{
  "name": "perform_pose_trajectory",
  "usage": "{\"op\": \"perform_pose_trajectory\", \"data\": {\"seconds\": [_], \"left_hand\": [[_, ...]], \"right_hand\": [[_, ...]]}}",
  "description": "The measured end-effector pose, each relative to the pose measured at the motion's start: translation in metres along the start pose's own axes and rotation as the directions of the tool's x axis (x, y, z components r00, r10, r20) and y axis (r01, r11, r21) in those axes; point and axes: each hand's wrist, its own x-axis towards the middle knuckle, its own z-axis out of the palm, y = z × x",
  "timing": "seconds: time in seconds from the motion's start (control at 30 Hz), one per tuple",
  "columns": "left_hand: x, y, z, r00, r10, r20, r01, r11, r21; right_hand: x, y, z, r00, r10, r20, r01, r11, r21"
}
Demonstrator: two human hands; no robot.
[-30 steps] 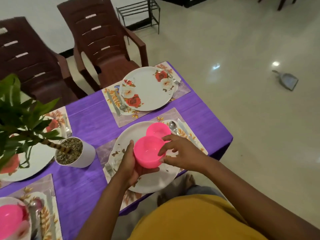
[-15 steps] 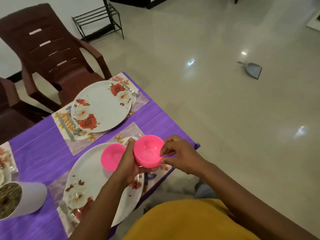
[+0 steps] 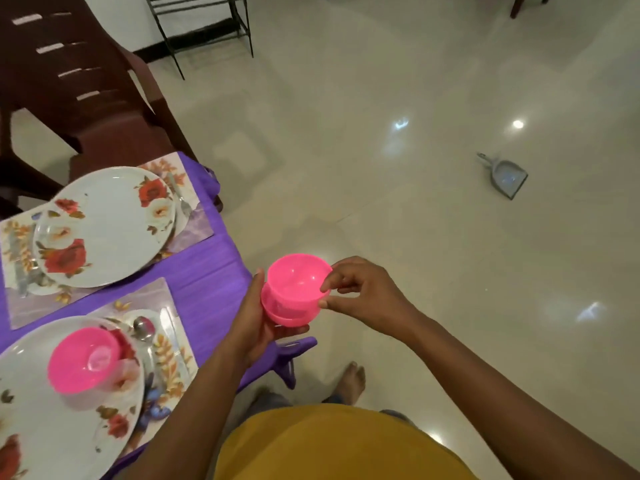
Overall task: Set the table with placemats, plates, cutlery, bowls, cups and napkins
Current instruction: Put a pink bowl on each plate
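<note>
Head view, looking down past my yellow shirt (image 3: 332, 445) and one bare foot (image 3: 353, 377) on the floor: I'm holding a small stack of pink bowls (image 3: 294, 289) out past the corner of the desk (image 3: 214, 282), over the tiles. My left hand (image 3: 254, 323) cups the stack from below and along its side, fingers curled under the bottom bowl so the weight sits in my palm. My right hand (image 3: 360, 289) pinches the rim of the top bowl between thumb and fingertips, which I take to be for lifting it free of the one it nests in.

To my left, the nearest place setting already has its bowl: another pink bowl (image 3: 81, 362) sits on the near flowered plate (image 3: 52, 410), and a spoon (image 3: 143, 329) lies just beside that plate on the leaf-patterned placemat (image 3: 169, 355). That setting looks served, so the stack is probably meant for the others.

Farther along the purple cloth, the far flowered plate (image 3: 104, 226) lies on its own placemat (image 3: 194, 220) with a fork (image 3: 181, 199) at its right edge and no bowl on it yet. I'd judge that's where the top bowl belongs. I see no cups or napkins.

Behind that setting stands a brown chair (image 3: 69, 81). Out on the floor, well apart from everything, lies a grey dustpan (image 3: 507, 176), and a metal rack (image 3: 201, 26) stands by the wall.
</note>
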Motion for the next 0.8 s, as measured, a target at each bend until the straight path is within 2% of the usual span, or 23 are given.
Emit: {"op": "perform_pose_trajectory", "data": {"seconds": [0.1,0.3,0.5,0.67,0.8], "left_hand": [[0.011,0.002,0.03,0.999,0.025,-0.04,-0.026,1.0,-0.01],[0.058,0.021,0.067,0.969,0.131,-0.21,-0.132,0.991,0.009],[0.11,0.069,0.09,0.955,0.204,-0.214,-0.221,0.973,-0.061],[0.142,0.116,0.103,0.956,0.138,-0.258,-0.178,0.975,-0.135],[0.162,0.152,0.11,0.962,0.13,-0.239,-0.161,0.98,-0.113]], "right_hand": [[0.014,0.007,-0.036,0.998,0.028,-0.064,-0.02,0.992,0.122],[0.067,0.025,-0.088,0.98,0.08,-0.184,-0.06,0.992,0.107],[0.132,0.025,-0.118,0.984,0.038,-0.176,-0.025,0.997,0.074],[0.19,0.012,-0.14,0.989,-0.005,-0.145,0.011,0.999,0.04],[0.244,0.003,-0.157,0.994,-0.015,-0.109,0.016,1.0,0.006]]}}
